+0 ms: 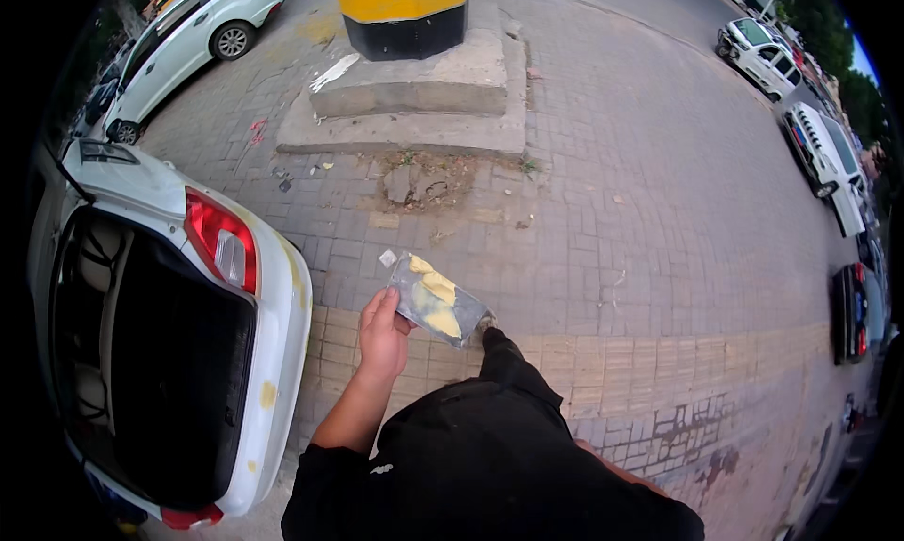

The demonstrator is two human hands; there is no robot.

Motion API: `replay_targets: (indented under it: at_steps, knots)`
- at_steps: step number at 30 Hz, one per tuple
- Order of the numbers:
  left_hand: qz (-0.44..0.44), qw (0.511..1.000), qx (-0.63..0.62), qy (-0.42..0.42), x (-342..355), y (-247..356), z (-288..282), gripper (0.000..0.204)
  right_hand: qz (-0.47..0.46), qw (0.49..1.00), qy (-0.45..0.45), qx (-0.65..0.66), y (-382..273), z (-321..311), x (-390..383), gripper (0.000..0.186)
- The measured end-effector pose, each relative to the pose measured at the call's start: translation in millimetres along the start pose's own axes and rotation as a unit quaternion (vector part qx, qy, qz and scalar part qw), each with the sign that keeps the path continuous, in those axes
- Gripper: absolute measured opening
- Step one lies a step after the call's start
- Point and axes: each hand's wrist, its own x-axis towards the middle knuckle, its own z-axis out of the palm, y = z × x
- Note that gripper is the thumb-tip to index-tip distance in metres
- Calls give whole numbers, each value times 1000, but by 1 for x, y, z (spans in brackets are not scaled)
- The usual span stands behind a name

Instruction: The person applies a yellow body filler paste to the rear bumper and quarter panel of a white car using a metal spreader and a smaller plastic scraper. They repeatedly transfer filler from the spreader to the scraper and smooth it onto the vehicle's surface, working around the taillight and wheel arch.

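Note:
My left hand [383, 331] grips the near left edge of a flat grey mixing board [414, 301], with the thumb on top and the fingers curled beneath. Thick smears of pale yellow paste that looks like body filler [439, 287] lie on the board. To the left of that hand is the rear of a white car [282, 353], its tailgate raised and yellowish patches [268, 395] on its bumper. Of my right arm, only part of the forearm [621, 468] shows beside my dark shirt; the right hand itself is out of sight.
A stepped concrete base [414, 96] carries a yellow and black pillar [405, 4] ahead. Another white car [188, 37] stands at the far left. Several vehicles, including a black car [849, 313], line the right side. Broken paving [424, 183] and litter lie on the brick pavement [659, 258].

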Motion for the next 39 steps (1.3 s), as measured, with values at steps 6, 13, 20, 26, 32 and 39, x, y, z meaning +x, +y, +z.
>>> replay_targets:
  at_steps: [6, 13, 20, 26, 32, 39]
  knots:
    - [71, 977, -16, 203, 57, 48, -17, 29, 59, 992, 18, 111, -134, -186, 192, 43]
    - [141, 935, -21, 324, 97, 84, -63, 34, 8, 995, -71, 66, -293, -273, 338, 44]
    - [145, 925, -37, 348, 213, 135, -150, 34, 25, 991, -115, 64, -422, -293, 432, 46]
    - [117, 946, -73, 293, 316, 187, -185, 35, 107, 978, -176, 40, -477, -302, 426, 47]
    - [120, 921, -69, 364, 361, 218, -220, 35, 220, 959, -142, 111, -542, -390, 490, 49]
    - [192, 859, -38, 473, 390, 256, -240, 35, -53, 966, -66, 243, -793, -461, 715, 34]
